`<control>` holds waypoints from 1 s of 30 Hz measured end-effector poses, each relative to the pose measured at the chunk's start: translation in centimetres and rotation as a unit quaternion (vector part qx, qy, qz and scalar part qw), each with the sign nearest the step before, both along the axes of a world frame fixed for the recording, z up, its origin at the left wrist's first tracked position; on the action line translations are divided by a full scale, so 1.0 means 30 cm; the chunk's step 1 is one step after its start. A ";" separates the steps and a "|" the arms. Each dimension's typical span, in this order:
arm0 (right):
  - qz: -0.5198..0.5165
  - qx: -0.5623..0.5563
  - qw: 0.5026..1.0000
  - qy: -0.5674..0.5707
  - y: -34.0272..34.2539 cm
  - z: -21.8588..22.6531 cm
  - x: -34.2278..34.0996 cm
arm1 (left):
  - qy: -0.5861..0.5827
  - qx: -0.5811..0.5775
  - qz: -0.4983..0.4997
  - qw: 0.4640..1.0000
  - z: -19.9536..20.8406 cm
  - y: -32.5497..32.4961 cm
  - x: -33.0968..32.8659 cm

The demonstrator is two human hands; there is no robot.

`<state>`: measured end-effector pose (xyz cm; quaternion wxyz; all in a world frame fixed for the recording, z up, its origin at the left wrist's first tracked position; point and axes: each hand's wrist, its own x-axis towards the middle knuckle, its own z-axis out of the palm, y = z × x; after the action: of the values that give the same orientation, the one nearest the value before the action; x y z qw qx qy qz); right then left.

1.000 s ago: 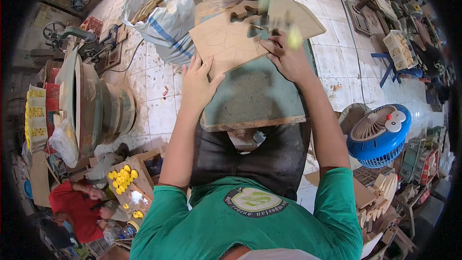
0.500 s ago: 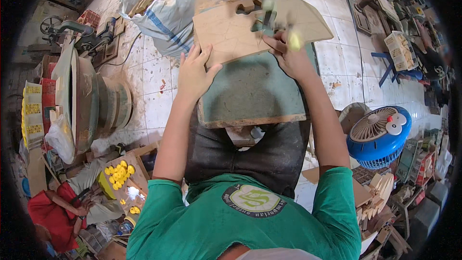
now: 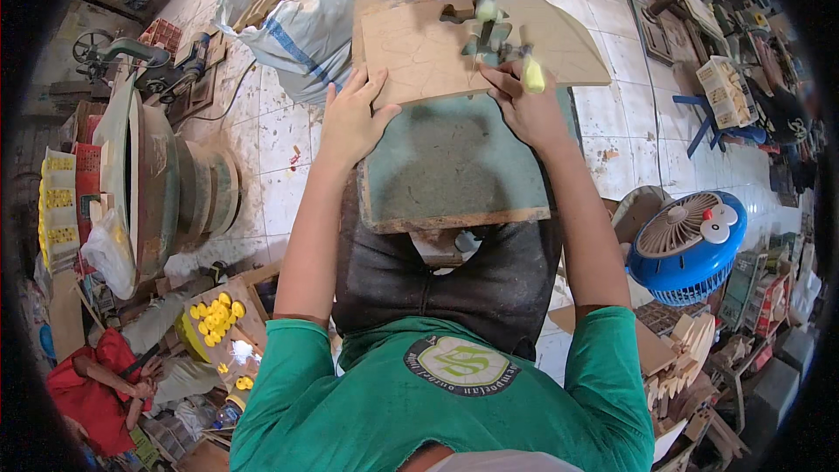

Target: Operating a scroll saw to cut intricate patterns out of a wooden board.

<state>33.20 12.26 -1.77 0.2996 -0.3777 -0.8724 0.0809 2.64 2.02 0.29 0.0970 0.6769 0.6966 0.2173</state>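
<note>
From the head view, the left hand [image 3: 351, 122] and right hand [image 3: 524, 109] press flat, fingers spread, on the near edge of a wooden board [image 3: 454, 44] lying on the green tabletop [image 3: 454, 170], with what seems a blurred saw blade [image 3: 487, 13] just beyond.

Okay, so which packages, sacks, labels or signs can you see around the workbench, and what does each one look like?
Sack: on the floor, upper left of the bench; bulging, white with blue stripes.
Emblem: on the green shirt; round, pale on dark.
Crates: stacked at far left; yellow and white.
Box: upper right, on a blue stool; pale and slatted.
Plastic bag: left, beside the wooden discs; white, crumpled.
</note>
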 end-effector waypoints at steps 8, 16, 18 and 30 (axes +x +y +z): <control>-0.041 0.044 0.998 -0.017 -0.035 0.006 -0.006 | 0.027 -0.028 -0.007 0.999 -0.005 0.051 -0.025; -0.105 0.021 0.991 -0.082 -0.087 0.041 -0.028 | 0.045 -0.040 -0.024 0.998 0.012 0.129 -0.038; -0.106 0.035 0.990 -0.081 -0.100 0.048 -0.030 | 0.050 -0.037 -0.027 0.998 0.012 0.143 -0.037; 0.031 0.008 0.994 -0.108 -0.043 0.098 0.060 | 0.048 -0.170 0.162 0.971 0.092 0.113 0.237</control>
<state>34.99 10.97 1.18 0.2042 -0.3547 -0.9114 0.0421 9.74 5.42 3.05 0.1404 0.5381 0.8277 0.0753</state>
